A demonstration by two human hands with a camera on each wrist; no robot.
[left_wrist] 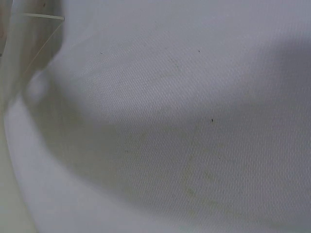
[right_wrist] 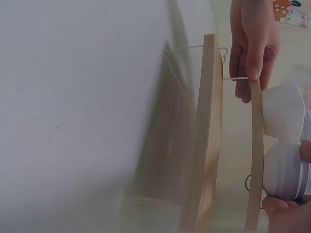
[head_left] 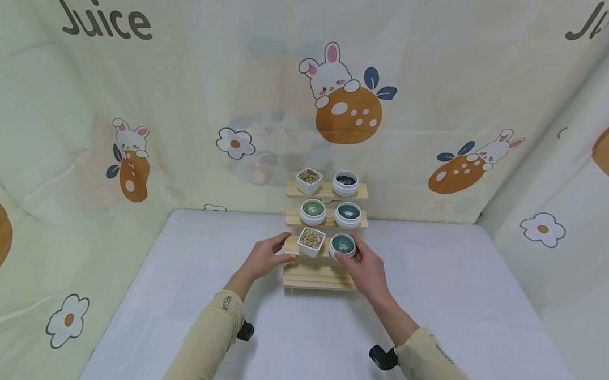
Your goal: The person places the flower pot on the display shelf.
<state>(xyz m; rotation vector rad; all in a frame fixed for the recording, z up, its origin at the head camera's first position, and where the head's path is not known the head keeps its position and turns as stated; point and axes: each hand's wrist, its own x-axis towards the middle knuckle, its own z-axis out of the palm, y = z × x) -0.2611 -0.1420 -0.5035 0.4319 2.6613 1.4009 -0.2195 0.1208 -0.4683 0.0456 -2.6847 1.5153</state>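
A tiered wooden display stand (head_left: 313,276) holds small white bowls in pairs on its upper three shelves. My right hand (head_left: 370,269) grips a round white bowl (head_left: 343,245) with dark green contents, at the right of the third shelf down. Beside that bowl stands a square white bowl (head_left: 311,242) of pale grainy bits. My left hand (head_left: 262,258) holds the left end of the same shelf between thumb and fingers; the right wrist view shows its thumb (right_wrist: 254,65) on the board's edge. In the left wrist view the left hand is hidden.
Higher up are a green-filled round bowl (head_left: 313,211), a teal-filled round bowl (head_left: 348,215), another square bowl (head_left: 309,180) of grainy bits and a dark-filled round bowl (head_left: 345,183). A printed curtain (head_left: 274,89) hangs behind the white table (head_left: 442,297).
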